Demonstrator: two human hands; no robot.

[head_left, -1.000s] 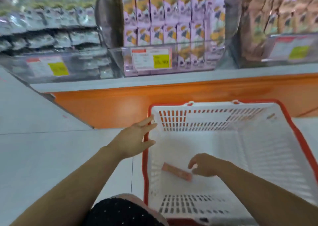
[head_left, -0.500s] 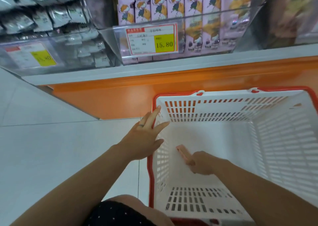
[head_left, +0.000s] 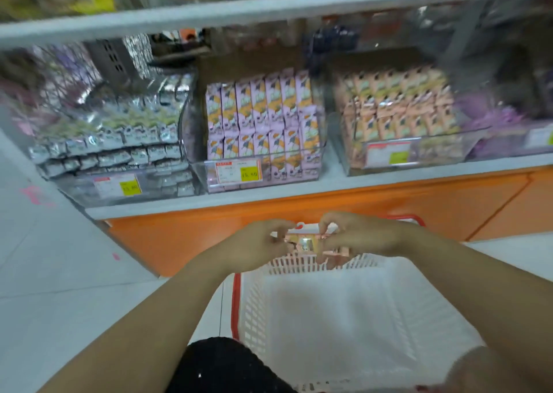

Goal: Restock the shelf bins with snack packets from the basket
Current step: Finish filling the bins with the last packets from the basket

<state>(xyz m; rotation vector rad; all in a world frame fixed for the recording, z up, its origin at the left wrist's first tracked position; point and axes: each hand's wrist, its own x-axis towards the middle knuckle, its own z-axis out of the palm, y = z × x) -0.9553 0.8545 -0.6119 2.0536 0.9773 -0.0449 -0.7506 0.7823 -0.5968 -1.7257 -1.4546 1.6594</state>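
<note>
A small pink-orange snack packet (head_left: 303,243) is held between both hands above the far rim of the white basket (head_left: 338,317) with its red rim. My left hand (head_left: 257,247) pinches its left end and my right hand (head_left: 359,237) pinches its right end. No other packet shows inside the basket. On the shelf behind stand clear bins: silver packets (head_left: 119,141) at left, purple-and-orange packets (head_left: 263,123) in the middle, peach-orange packets (head_left: 395,108) at right.
The orange shelf base (head_left: 329,210) runs just behind the basket. Yellow price tags (head_left: 239,172) hang on the bin fronts. A grey upper shelf board (head_left: 269,12) overhangs the bins. White tiled floor (head_left: 59,273) lies to the left. My knee in black fabric (head_left: 221,365) is at the bottom.
My right hand lifted the packet out of the basket. My left hand left the basket rim and took the packet's other end. The view tilted up toward the bins.
</note>
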